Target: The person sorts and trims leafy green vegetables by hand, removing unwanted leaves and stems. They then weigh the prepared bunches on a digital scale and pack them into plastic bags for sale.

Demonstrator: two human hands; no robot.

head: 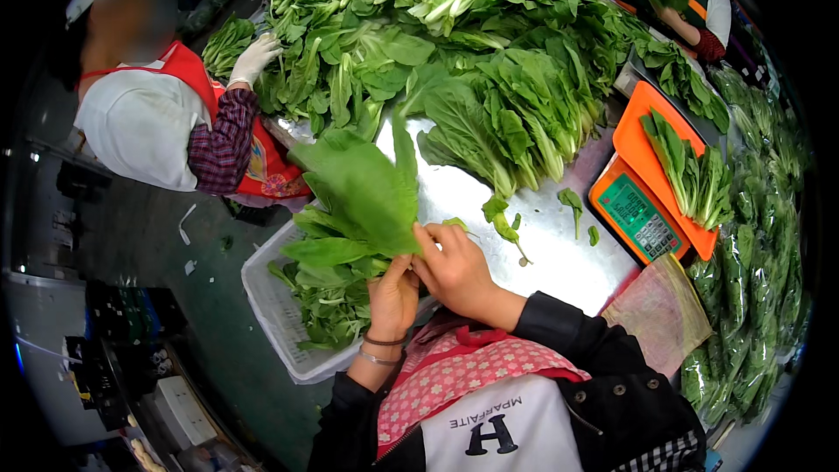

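Observation:
A leafy green plant (367, 190), its leaves partly blurred, is held by both hands above the near left corner of the metal table (446, 190). My left hand (394, 295) closes around its base. The fingertips of my right hand (455, 265) pinch the stem side of a leaf, touching the left hand's fingers. Under the hands, a white plastic crate (265, 282) holds loose leaves (334, 314). Beyond them a row of leafy greens (518, 111) lies on the table, with small torn leaves (501, 219) nearer me.
An orange digital scale (639, 216) bears a bunch of greens (688, 174). Bagged greens (741, 314) line the right side, near a mesh bag (662, 314). A large heap of greens (446, 0) covers the far table. A gloved co-worker (223, 137) stands left, another person (688, 6) far right.

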